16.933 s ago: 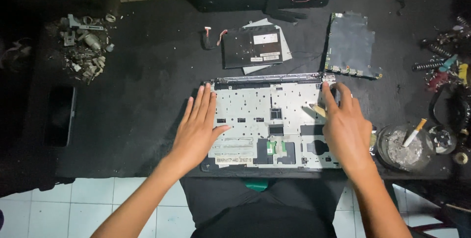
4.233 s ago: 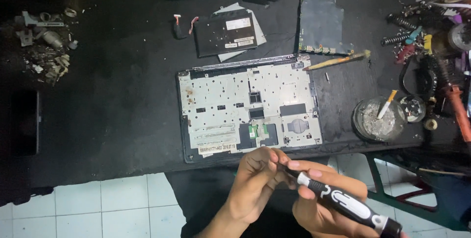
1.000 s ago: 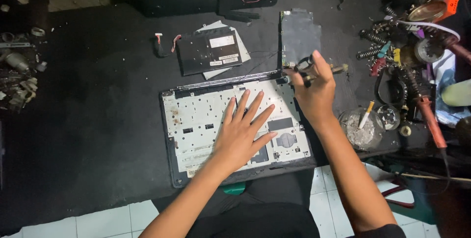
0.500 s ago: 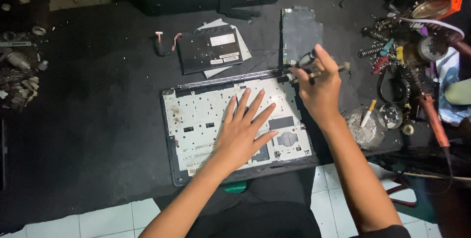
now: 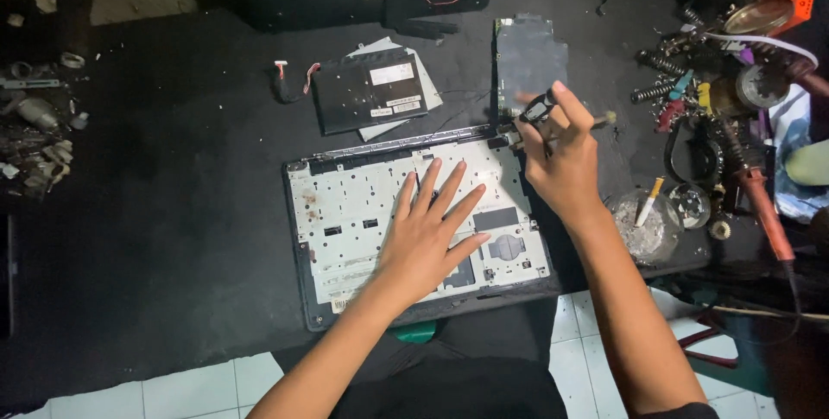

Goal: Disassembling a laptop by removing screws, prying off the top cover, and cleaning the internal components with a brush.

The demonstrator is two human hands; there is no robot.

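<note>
The left hand (image 5: 429, 233) is lying flat, fingers spread and released, on the bare inner frame of an opened laptop base (image 5: 345, 220), pressing it against the black bench (image 5: 173, 212). The base is sitting at the front edge of the bench, directly ahead of the person, its silver-grey keyboard backplate facing up.

The right hand (image 5: 561, 155) is clenched around a black electric screwdriver (image 5: 537, 108), grasping it near the tip. The tip is pointing at the rear right corner of the base, by the hinge strip. Whether the bit is seated in a screw cannot be told from this view.

Step in hand, by judgement: working a fastener at that rear right corner while the other hand steadies the chassis.

The next move is calling for the driver to stay upright over the screw head, with steady downward pressure so the bit does not slip.

Lying beyond the base: a flat black drive module (image 5: 370, 91) on paper and a grey circuit board (image 5: 528, 56). A glass ashtray (image 5: 643, 225) is standing just right of the wrist.
</note>
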